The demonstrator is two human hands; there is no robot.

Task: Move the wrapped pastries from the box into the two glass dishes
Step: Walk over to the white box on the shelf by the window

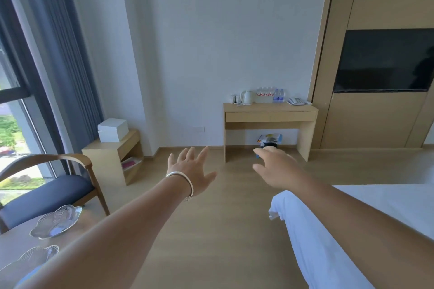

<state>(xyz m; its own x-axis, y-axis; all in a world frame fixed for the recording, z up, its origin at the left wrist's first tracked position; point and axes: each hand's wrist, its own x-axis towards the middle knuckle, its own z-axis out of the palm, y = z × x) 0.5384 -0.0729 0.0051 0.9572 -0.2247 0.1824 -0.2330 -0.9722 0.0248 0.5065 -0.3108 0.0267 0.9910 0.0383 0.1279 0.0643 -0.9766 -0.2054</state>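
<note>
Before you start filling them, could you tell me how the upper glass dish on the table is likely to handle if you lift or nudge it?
The glass dish looks rigid and probably breakable, being clear ribbed glass. Its glossy surface may be slippery, so a grip at the wavy rim seems safer. It is shallow and wide, so it should slide on the table rather than tip.

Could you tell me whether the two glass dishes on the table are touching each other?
Apart. The head view shows bare table between the farther glass dish and the nearer glass dish.

White wall [211,42], wood floor [211,230] — desk [270,110], chair [47,192], window [11,136].
</note>
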